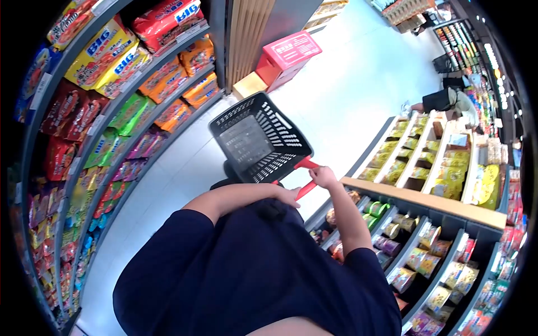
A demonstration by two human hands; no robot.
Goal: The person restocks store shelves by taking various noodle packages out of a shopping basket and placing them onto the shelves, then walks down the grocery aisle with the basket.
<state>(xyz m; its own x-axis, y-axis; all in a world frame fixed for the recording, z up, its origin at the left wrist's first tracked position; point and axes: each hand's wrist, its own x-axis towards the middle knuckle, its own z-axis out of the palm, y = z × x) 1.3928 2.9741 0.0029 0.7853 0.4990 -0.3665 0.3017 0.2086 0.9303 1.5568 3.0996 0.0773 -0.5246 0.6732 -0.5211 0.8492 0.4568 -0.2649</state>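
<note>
A black plastic shopping basket (241,140) with slotted sides and a red handle (306,190) is in front of my body, just above or on the floor. Its inside shows only the bare grid bottom. My right hand (322,177) is closed around the right side of the red handle. Across my front reaches my left forearm, and my left hand (288,196) is closed at the handle's near left end, its fingers partly hidden.
Shelves of bagged noodles (103,53) curve along the left. Cup noodles (423,260) fill the rack close on my right, with yellow packs (454,168) beyond. A red carton (287,56) and a tan box (250,85) stand ahead. A person (443,101) is low at far right.
</note>
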